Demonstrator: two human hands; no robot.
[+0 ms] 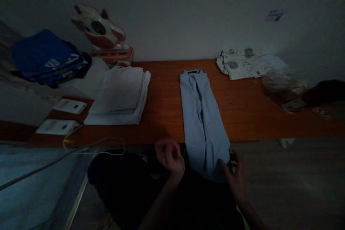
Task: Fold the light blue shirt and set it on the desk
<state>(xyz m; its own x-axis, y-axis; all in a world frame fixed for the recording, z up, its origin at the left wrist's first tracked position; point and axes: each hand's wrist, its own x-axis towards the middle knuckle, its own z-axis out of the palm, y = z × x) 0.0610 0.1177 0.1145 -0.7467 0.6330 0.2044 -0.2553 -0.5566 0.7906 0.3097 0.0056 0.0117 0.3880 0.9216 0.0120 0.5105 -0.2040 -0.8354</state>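
Note:
A light blue-grey shirt (201, 115), folded into a long narrow strip, lies lengthwise over the table. Its collar is at the far end, and its near end hangs past the front edge towards my lap. My right hand (235, 176) is at the right side of that near end. The thumb touches the cloth and the fingers are spread apart just outside the shirt's edge. To the left of the shirt, before the table edge, my left hand (170, 156) is raised with its fingers curled in. I see nothing held in it.
Folded pale cloths (118, 93) are stacked on the brown table (164, 97), near two white boxes (70, 106), a cable (99, 140), a blue bag (48, 57) and a cow-shaped toy keyboard (104, 32). At right lie a patterned garment (244, 64) and a clear plastic bag (283, 82).

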